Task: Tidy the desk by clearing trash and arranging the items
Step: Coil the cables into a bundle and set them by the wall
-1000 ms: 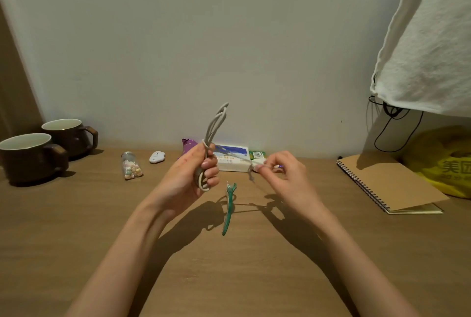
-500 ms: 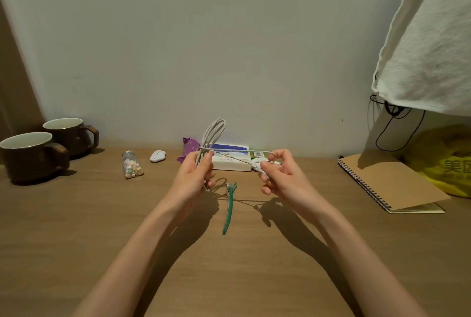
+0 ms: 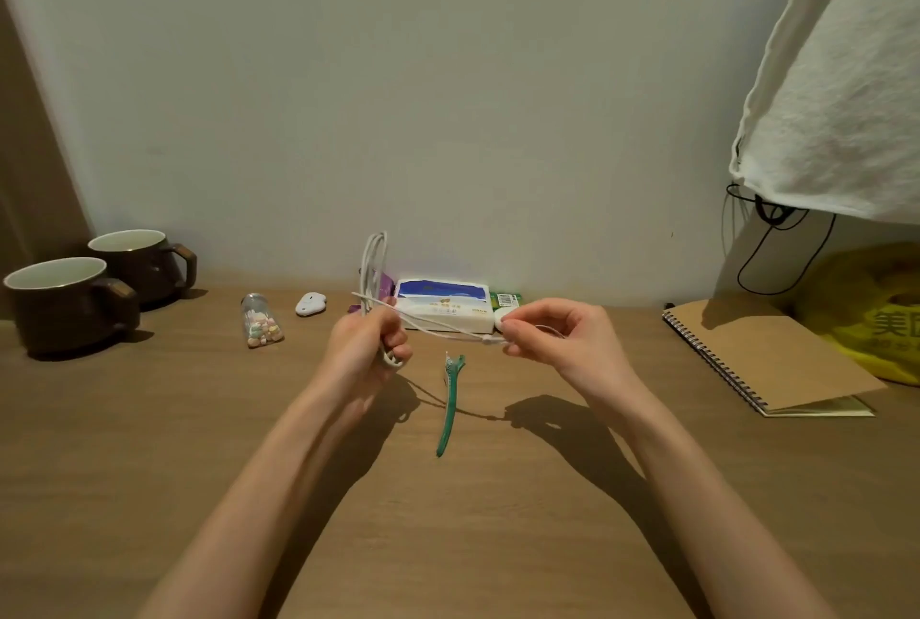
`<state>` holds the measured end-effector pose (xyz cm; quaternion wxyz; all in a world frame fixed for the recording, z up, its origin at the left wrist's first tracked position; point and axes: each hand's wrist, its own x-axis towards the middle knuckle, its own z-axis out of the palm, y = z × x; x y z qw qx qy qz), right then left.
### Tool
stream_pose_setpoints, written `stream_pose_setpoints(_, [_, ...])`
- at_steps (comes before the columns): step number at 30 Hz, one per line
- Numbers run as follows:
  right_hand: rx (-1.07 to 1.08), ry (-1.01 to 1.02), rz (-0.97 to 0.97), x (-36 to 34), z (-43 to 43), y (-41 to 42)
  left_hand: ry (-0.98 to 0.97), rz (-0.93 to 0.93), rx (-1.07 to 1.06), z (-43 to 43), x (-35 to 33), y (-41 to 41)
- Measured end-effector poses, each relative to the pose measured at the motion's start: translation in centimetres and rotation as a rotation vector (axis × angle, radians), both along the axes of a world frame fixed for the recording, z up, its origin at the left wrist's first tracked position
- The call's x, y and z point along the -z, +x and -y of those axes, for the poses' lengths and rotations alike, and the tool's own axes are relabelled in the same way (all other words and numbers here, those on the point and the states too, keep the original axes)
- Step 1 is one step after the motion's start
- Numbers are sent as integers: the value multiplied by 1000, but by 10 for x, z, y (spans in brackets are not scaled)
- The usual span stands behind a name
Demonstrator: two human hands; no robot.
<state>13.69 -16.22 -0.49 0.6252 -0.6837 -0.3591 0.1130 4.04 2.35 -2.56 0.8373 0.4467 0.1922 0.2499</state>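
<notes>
the left hand (image 3: 366, 349) is gripping a looped white cable (image 3: 374, 265) above the desk (image 3: 149, 444), while the right hand (image 3: 557, 339) is pinching its free end; a green hair clip (image 3: 449, 407) is lying between them.

yellow bag (image 3: 876, 320) — one large character, probably "美"; other print unreadable.

White cable (image 3: 374, 265): looped bundle upright above desk, free strand stretched rightward, taut.
</notes>
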Motion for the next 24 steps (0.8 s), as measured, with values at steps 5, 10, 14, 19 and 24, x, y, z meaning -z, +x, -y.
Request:
stream_pose_setpoints(5, [111,203,-117,5,-11,-7,200,-106,295,25,2,-3])
stream_pose_setpoints(10, [74,125,53,10,-16,-12,175,20,402,40,6,-1])
stream_pose_setpoints(14, [75,113,134,12,-18,-16,218,81,296,37,7,-2])
stream_pose_setpoints(19, [105,49,263,14,-20,-21,428,11,144,34,11,-2])
stream_pose_setpoints(24, [225,-29,419,13,-11,-7,294,14,-49,21,9,-1])
